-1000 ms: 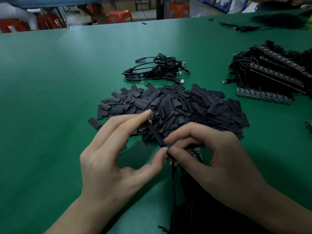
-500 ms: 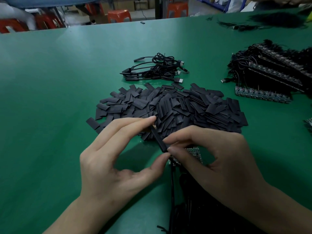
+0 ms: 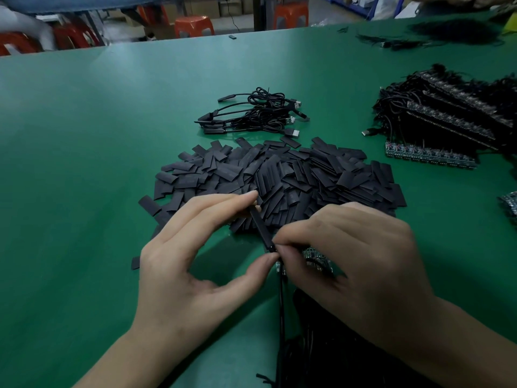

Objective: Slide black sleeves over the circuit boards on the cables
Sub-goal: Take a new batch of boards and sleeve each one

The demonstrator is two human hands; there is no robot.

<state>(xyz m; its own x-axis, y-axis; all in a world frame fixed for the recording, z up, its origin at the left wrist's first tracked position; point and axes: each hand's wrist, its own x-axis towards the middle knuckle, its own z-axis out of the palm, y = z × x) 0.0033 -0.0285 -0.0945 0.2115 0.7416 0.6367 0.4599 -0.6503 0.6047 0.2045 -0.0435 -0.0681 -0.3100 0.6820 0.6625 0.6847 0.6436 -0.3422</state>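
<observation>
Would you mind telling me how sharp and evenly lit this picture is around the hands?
Head view: the far edge of the table bows from the wide lens; sleeve pile, left hand and right hand fairly sharp, stools behind soft. Also head view: soft shadow under the left hand; near cable bundle too dark for detail.

Smooth green table, dull black plastic, some shiny metal bits.

The table top (image 3: pixel 84 169) is smooth green with a soft, dull shine. The pile of sleeves (image 3: pixel 293 175) looks like thin black plastic, mostly dull, and so does the one sleeve (image 3: pixel 261 228) being held. The cable (image 3: pixel 281 298) under it has a smooth black coat. The cable bundle (image 3: pixel 260 113) looks a bit glossy, with shiny metal plugs (image 3: pixel 293 132). The stools (image 3: pixel 193 25) are shiny orange plastic.
</observation>
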